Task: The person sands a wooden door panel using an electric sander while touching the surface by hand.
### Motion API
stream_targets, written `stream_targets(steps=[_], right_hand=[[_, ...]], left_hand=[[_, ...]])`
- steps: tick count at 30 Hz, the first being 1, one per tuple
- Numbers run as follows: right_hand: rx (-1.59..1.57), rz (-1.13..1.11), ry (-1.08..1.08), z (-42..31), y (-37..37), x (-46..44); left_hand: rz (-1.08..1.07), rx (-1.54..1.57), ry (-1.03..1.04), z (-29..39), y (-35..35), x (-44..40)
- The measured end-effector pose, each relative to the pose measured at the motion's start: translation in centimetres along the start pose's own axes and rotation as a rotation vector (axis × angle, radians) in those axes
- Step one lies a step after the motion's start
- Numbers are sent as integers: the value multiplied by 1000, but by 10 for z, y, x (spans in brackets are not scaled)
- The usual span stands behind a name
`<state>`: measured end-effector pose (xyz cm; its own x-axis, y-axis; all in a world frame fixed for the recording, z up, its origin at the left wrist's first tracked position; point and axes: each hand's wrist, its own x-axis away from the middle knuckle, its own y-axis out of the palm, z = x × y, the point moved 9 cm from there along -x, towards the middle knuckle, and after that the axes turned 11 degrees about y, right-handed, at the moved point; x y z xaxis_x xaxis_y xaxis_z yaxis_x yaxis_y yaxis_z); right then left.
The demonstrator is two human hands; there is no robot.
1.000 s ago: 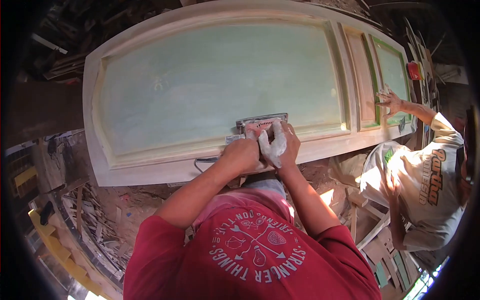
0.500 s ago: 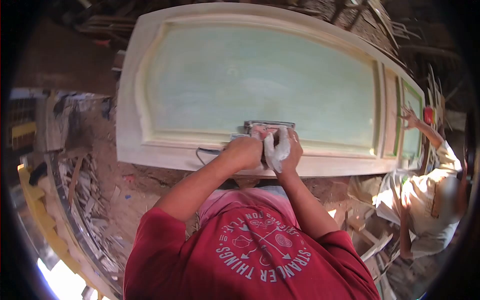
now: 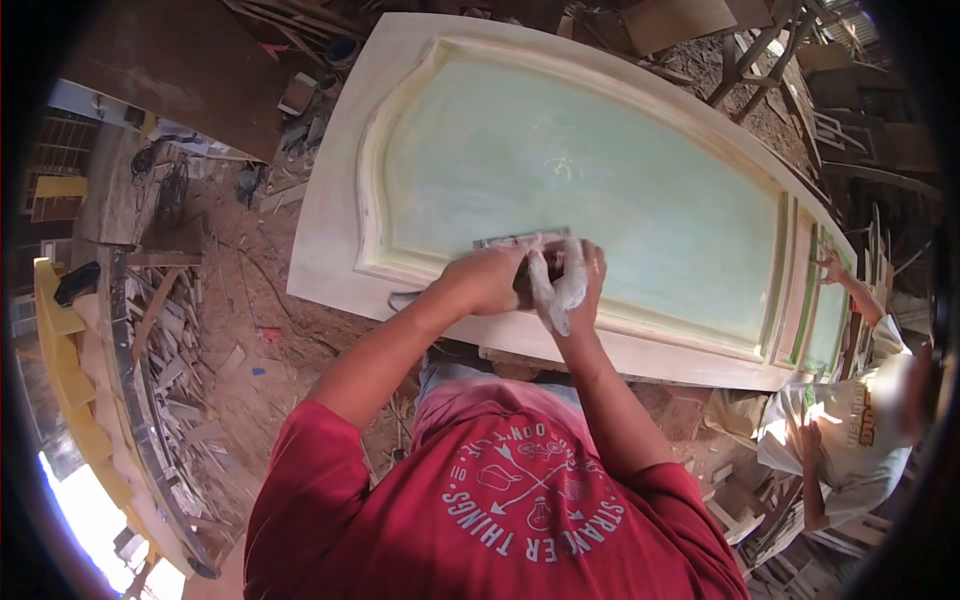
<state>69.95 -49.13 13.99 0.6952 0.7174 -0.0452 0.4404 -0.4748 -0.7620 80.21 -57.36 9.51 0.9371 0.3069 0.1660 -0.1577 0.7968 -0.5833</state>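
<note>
A large wooden door panel (image 3: 620, 190), pale green inside a raised wooden moulding, lies flat in front of me. Near its lower moulding, a flat sanding tool (image 3: 520, 239) rests on the green surface, mostly covered by my hands. My left hand (image 3: 490, 280) is wrapped round the tool's left side. Beside it, my right hand (image 3: 572, 275), partly coated in white material, has its fingers closed round the tool's right side. A black cable or strap (image 3: 402, 299) shows left of my left hand, over the panel's pale border.
At the right, a co-worker (image 3: 850, 430) has a hand (image 3: 832, 265) at the panel's far end. Wood scraps (image 3: 180, 370) lie on the dirt floor at left, near a yellow stepped piece (image 3: 75, 370). A brown board (image 3: 180, 75) is at the upper left.
The view has turned, so the panel appears shifted right and tilted, with more floor showing at left. Both hands remain on the tool, which now sits nearer the panel's left end.
</note>
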Motion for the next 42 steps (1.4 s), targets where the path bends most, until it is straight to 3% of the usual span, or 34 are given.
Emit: stream_targets(steps=[3, 4, 6, 7, 9, 12, 13, 15, 18, 22, 23, 25, 30, 31, 34, 38, 42], right_hand=[[-20, 75, -11, -8, 2, -8], [-10, 96, 10, -8, 5, -14], [-86, -94, 80, 2, 26, -28], [-89, -141, 75, 5, 39, -34], [-89, -239, 40, 8, 68, -42], [100, -410, 89, -11, 97, -42], [110, -312, -82, -31, 103, -43], [100, -385, -192, -52, 124, -45], [113, -540, -370, -83, 169, -43], [300, -668, -528, -128, 195, -27], [344, -678, -541, -140, 198, -22], [378, -658, -560, -149, 202, -16], [364, -592, -589, -113, 166, -10], [354, -563, -562, -100, 155, -14], [438, -523, -372, -52, 109, -26], [470, -432, -144, 31, 48, -49], [421, -330, -26, 109, -9, -63]], left_hand=[[305, 149, -104, -24, 2, 6], [309, 98, -33, -14, 8, 3], [319, -9, 110, 8, 25, -4], [528, -100, 209, -9, 51, -8], [790, 380, -33, -19, 55, 9], [803, 561, -172, -28, 70, 27], [693, 790, -270, -24, 64, 36], [587, 876, -302, -42, 79, 41], [894, 431, -165, -81, 88, 71], [826, 671, -302, -89, 77, 119], [934, 640, -220, -82, 63, 134], [885, 596, -268, -98, 76, 156], [895, 400, -404, -108, 71, 201], [906, 495, -436, -117, 76, 206], [970, 261, -329, -120, 61, 203], [878, -67, -99, -107, 26, 152], [524, -237, -12, -107, 44, 67]])
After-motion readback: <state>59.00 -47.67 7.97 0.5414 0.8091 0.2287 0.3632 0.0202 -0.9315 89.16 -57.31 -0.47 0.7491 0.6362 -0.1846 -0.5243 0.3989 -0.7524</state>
